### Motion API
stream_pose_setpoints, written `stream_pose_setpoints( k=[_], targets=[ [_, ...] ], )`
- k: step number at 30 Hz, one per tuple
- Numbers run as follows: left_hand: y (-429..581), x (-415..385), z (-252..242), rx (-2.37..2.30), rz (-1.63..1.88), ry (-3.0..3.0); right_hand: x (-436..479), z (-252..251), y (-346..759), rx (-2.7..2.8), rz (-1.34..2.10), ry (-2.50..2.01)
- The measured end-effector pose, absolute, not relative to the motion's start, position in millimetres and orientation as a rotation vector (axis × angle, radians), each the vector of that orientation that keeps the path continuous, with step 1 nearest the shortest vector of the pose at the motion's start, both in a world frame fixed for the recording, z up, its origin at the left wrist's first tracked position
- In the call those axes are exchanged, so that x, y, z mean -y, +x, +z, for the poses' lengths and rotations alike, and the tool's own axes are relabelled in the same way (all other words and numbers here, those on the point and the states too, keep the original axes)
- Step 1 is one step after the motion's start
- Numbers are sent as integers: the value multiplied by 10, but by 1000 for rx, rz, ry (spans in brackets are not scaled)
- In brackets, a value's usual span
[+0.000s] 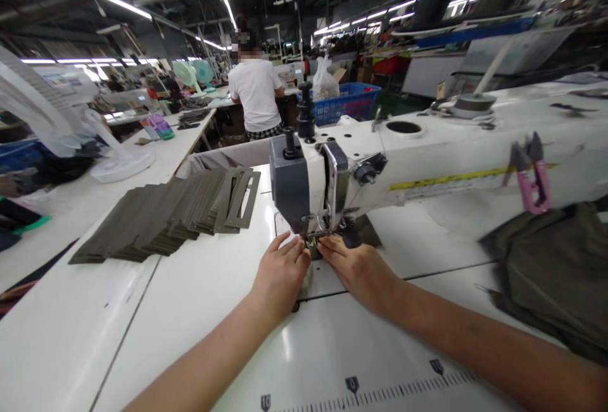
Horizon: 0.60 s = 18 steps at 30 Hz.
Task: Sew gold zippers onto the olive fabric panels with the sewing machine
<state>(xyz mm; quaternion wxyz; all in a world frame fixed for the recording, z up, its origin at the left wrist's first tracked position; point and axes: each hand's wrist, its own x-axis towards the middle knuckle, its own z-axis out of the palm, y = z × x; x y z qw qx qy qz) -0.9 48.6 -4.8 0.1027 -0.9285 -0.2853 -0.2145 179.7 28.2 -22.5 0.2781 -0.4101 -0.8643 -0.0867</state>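
A white and grey sewing machine (427, 152) stands on the white table (190, 298). Both my hands meet right under its needle head (308, 196). My left hand (280, 272) has its fingers curled and pinched at the presser foot. My right hand (356, 266) reaches in from the right, fingertips pinched at the same spot. What they pinch is too small and hidden to name. A fanned stack of flat olive-grey frame-shaped pieces (175, 212) lies left of the machine head.
Dark olive fabric (555, 272) is heaped at the right. Pink thread snips (529, 174) hang on the machine arm. A white fan (57, 120) stands far left. A person in a white shirt (256, 92) works at a bench behind, near a blue basket (349, 101).
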Motion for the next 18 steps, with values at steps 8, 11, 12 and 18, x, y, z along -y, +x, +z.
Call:
stream_pose_setpoints(
  k=[8, 11, 12, 18],
  targets=[
    [5, -502, -46, 854, -624, -2704, -310, -216, 1800, 2350, -210, -1157],
    [-3, -506, -50, 847, -628, -2712, -312, -221, 1791, 2344, -212, -1131],
    [-5, -506, -53, 844, -637, -2712, -312, -227, 1784, 2336, -204, -1124],
    [-6, -526, -96, 904, -697, -2705, -320, -222, 1773, 2285, -78, -1158]
  ],
)
